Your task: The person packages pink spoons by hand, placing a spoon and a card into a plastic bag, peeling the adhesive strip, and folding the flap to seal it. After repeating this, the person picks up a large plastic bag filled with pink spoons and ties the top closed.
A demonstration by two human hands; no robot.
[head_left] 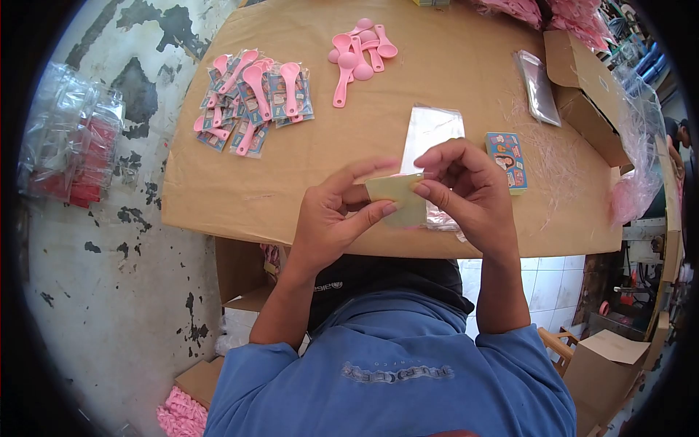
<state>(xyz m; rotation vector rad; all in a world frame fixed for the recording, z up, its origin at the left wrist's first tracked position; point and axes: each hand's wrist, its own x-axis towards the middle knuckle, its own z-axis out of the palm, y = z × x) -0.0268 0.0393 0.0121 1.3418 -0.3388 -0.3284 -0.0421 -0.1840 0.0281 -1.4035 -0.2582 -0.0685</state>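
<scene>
A pale yellow-green card (397, 191) is held up in front of me over the near edge of the table. My left hand (331, 211) pinches its left side between thumb and fingers. At the card's right edge, my right hand (470, 186) is closed in a pinch too, thumb on the near face. Behind and partly under the hands lies a stack of clear plastic bags (435, 130). Just right of my right hand sits a stack of blue printed cards (506, 162).
Loose pink spoons (357, 60) lie in a pile at the far middle of the brown-covered table (291, 182). Bagged pink spoons with blue cards (255, 95) are heaped at the left. A bundle of clear bags (537, 87) and an open cardboard box (586, 95) stand at the right.
</scene>
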